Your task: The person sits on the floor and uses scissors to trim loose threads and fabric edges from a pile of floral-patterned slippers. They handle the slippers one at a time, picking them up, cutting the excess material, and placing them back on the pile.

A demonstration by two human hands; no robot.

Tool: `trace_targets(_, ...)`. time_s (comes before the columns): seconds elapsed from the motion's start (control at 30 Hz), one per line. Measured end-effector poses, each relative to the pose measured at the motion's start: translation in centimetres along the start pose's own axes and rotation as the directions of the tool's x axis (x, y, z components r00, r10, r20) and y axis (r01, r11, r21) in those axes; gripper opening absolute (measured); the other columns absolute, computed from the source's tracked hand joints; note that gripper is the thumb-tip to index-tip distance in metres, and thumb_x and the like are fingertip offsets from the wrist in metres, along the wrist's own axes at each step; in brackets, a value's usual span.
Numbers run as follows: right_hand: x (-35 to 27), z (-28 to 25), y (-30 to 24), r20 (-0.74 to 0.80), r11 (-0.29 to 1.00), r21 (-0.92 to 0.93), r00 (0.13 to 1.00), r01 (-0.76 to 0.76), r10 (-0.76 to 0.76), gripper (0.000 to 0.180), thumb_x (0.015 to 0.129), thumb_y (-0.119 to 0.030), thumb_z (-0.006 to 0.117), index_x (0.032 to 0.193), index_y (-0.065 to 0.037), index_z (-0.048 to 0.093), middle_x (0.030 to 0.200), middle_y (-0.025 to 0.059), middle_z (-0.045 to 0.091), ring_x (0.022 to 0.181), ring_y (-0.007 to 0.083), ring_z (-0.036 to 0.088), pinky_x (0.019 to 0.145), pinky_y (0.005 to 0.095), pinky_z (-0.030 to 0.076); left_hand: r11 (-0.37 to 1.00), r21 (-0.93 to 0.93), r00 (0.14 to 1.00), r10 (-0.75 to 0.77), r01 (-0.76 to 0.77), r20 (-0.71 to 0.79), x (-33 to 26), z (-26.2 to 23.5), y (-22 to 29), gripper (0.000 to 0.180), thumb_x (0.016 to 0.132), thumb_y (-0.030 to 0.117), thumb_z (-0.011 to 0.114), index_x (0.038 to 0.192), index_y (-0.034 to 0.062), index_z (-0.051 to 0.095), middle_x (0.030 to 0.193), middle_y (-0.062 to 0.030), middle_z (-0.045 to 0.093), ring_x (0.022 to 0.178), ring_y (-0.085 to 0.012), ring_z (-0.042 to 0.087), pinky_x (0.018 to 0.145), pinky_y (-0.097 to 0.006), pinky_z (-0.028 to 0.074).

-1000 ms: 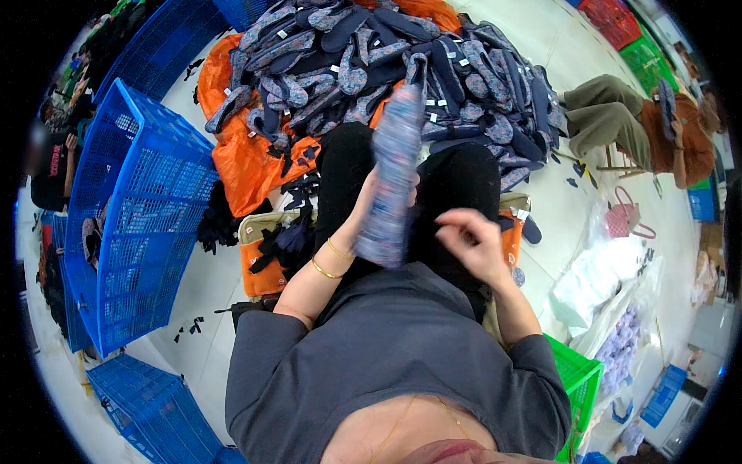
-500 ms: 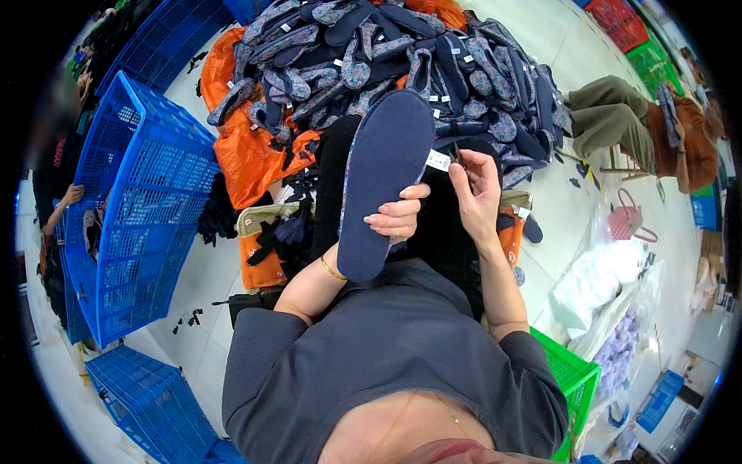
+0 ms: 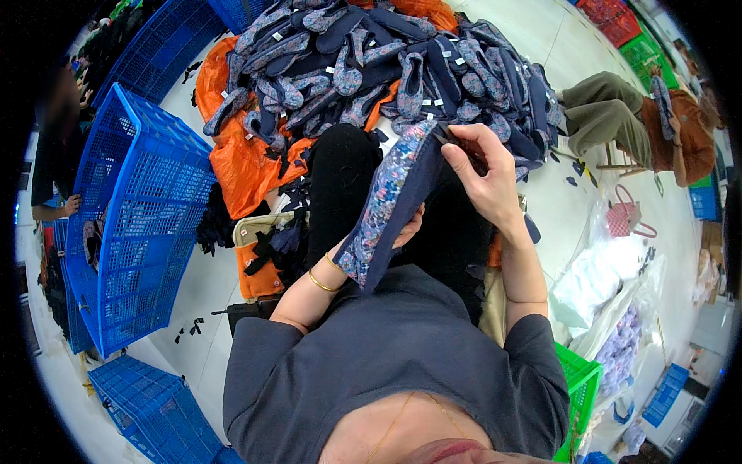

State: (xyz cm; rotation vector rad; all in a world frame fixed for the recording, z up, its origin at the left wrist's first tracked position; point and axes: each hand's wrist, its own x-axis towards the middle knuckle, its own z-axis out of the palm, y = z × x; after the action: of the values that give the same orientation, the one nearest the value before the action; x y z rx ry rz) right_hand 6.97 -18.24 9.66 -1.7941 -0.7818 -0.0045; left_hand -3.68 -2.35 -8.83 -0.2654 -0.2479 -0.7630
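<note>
A slipper (image 3: pixel 393 197) with a floral side and a navy sole is tilted edge-on in front of my lap. My left hand (image 3: pixel 411 229) is closed round it from the sole side, its fingers partly hidden. My right hand (image 3: pixel 493 176) pinches small dark snips (image 3: pixel 444 136), mostly covered by the fingers, with the tip against the slipper's far end. Beyond my knees lies a large pile of similar slippers (image 3: pixel 346 71), many with small white tags.
Orange plastic sheeting (image 3: pixel 229 166) lies under the pile. Blue crates (image 3: pixel 158 224) stand at left, a green crate (image 3: pixel 576 383) at lower right. Dark scraps (image 3: pixel 267 251) fill an orange-and-beige bag beside my left knee. A seated person (image 3: pixel 610 108) is at far right; another stands far left.
The slipper has turned from showing its flat sole to showing its floral side. My right hand has brought the snips from beside the tag to the slipper's far end.
</note>
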Motion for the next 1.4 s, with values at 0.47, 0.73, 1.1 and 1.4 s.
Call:
trace_targets(0.47, 1.5, -4.2, -1.2, 0.303, 0.995, -0.026, 0.948, -0.094, 0.098, 0.021, 0.088, -0.018, 0.07, 0.093, -0.001, 0.059, 0.078, 0.0039, 0.061, 0.067, 0.0086, 0.055, 0.061, 0.0247, 0.046, 0.868, 0.492, 0.701, 0.393, -0.069, -0.595, -2.1, 2.5, 0.7, 0.032, 0.095, 0.016, 0.061, 0.122, -0.0003, 0.056, 0.106, -0.0059, 0.064, 0.088, -0.0117, 0.063, 0.075, -0.024, 0.055)
trace_targets(0.73, 3.6, -9.5, 7.3, -0.064, 0.734, 0.612, 0.907, -0.294, 0.417, 0.024, 0.096, -0.026, 0.06, 0.104, -0.004, 0.056, 0.08, -0.0017, 0.055, 0.056, 0.002, 0.045, 0.041, 0.0158, 0.028, 0.952, 0.095, 0.868, 0.305, -0.292, -0.393, 4.2, 14.8, 15.4, 0.048, 0.091, 0.026, 0.064, 0.127, -0.0016, 0.05, 0.104, -0.0129, 0.062, 0.09, -0.0227, 0.063, 0.079, -0.029, 0.053)
trace_targets(1.1, -0.4, -15.8, 42.4, -0.28, 0.45, 0.267, 0.378, -0.852, 0.882, 0.01, 0.079, -0.01, 0.065, 0.071, -0.005, 0.064, 0.061, 0.002, 0.059, 0.045, 0.009, 0.048, 0.037, 0.0242, 0.029, -0.072, 0.912, 0.498, 0.854, 0.403, -0.152, 5.7, 13.0, 25.7, 0.043, 0.097, 0.021, 0.056, 0.134, -0.0009, 0.049, 0.128, -0.0126, 0.058, 0.117, -0.0225, 0.057, 0.1, -0.036, 0.046)
trace_targets(1.4, 5.2, -11.0, 58.2, -0.342, 0.327, -0.105, 0.343, -0.939, 0.875, 0.054, 0.081, -0.024, 0.067, 0.119, 0.012, 0.055, 0.094, 0.0209, 0.07, 0.073, 0.0264, 0.072, 0.079, 0.0355, 0.054, -0.105, 0.813, 0.439, 0.877, 0.572, -0.196, 3.4, 9.8, 18.8, 0.028, 0.101, 0.013, 0.051, 0.124, -0.0026, 0.056, 0.119, -0.009, 0.061, 0.109, -0.0147, 0.059, 0.096, -0.028, 0.046)
